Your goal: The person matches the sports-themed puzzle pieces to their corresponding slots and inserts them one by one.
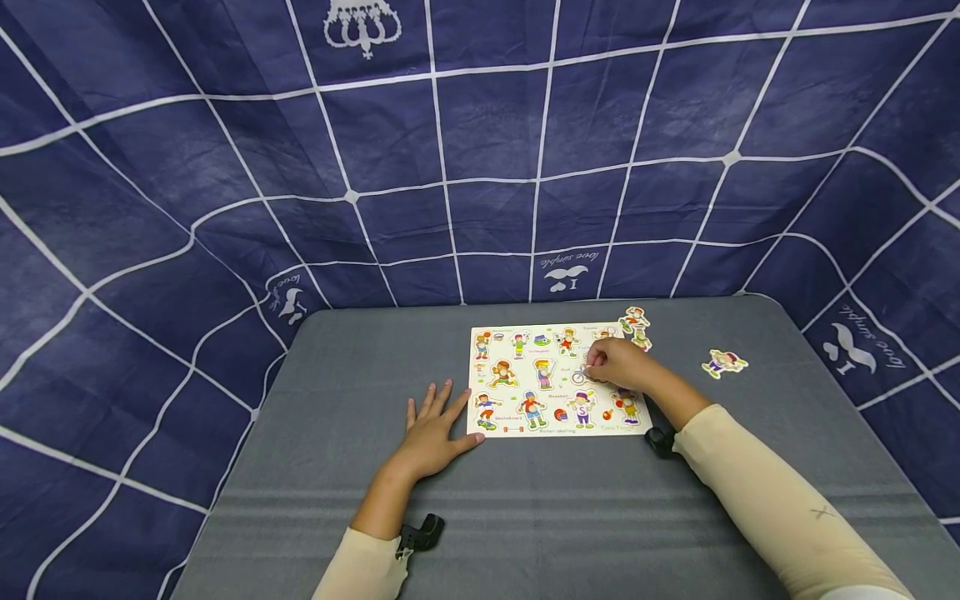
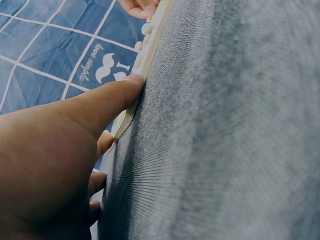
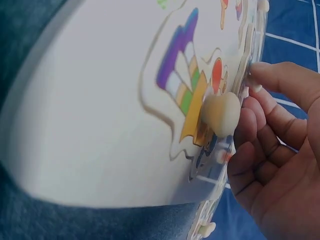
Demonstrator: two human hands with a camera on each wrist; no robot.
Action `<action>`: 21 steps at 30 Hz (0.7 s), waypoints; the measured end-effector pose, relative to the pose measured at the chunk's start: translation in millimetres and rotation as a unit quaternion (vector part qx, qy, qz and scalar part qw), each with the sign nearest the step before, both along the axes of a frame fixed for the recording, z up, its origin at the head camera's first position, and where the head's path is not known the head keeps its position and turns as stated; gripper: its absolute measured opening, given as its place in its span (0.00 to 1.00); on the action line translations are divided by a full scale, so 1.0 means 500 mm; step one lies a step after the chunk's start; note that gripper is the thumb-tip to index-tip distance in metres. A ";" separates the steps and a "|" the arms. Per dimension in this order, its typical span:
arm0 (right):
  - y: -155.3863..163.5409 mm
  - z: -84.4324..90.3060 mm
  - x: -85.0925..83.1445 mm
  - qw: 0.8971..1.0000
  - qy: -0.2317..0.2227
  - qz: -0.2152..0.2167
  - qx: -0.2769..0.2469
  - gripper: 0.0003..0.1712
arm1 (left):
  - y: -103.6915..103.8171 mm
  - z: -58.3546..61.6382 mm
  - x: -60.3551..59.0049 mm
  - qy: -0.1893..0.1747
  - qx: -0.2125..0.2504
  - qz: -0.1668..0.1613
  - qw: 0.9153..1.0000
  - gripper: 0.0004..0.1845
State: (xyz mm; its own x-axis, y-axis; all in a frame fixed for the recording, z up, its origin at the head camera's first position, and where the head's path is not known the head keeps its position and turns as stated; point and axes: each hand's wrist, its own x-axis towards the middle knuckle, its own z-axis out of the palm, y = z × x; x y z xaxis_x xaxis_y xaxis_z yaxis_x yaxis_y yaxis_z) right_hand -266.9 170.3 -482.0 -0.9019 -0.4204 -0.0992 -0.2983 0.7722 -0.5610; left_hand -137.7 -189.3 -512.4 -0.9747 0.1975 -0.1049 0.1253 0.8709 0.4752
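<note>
A white knobbed puzzle board (image 1: pixel 517 393) printed with sports figures lies on the grey table. My left hand (image 1: pixel 429 442) rests at its left front corner with fingers spread, and in the left wrist view the thumb (image 2: pixel 117 95) touches the board's edge. Over the right part of the board, my right hand (image 1: pixel 621 364) pinches a puzzle piece (image 1: pixel 578 377) showing a bicycle wheel; the hand hides the rest of it. The right wrist view shows thumb and forefinger on its small knob. Nearer that wrist camera, another figure piece with a pale round knob (image 3: pixel 222 114) sits in the board.
Two loose figure pieces (image 1: pixel 634 317) lie by the board's far right corner, partly overlapping its edge. Farther right on the table (image 1: pixel 375 367) is another loose piece (image 1: pixel 724 363). Blue gridded cloth (image 1: pixel 487 125) hangs behind and at both sides.
</note>
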 end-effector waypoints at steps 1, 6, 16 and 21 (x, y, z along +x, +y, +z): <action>0.001 0.000 0.000 1.000 0.000 0.000 0.000 0.07 | 0.000 0.000 0.000 0.000 0.000 -0.001 1.000 0.45; 0.003 0.001 0.000 1.000 -0.005 0.001 0.003 0.07 | 0.001 0.003 -0.001 -0.004 -0.003 0.000 1.000 0.45; 0.003 -0.001 -0.003 1.000 -0.008 0.002 0.002 0.07 | 0.002 0.007 -0.002 -0.008 -0.005 0.002 1.000 0.45; 0.002 -0.003 -0.004 1.000 -0.012 0.002 -0.003 0.07 | 0.000 0.005 -0.002 -0.007 -0.003 0.000 1.000 0.45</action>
State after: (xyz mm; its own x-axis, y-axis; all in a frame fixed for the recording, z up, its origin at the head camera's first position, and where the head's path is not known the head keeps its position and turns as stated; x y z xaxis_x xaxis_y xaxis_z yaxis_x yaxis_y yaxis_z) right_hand -268.9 171.4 -483.4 -0.8975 -0.4248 -0.1183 -0.2876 0.7672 -0.5734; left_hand -138.6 -189.4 -510.0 -0.9731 0.1968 -0.1200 0.1187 0.8741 0.4711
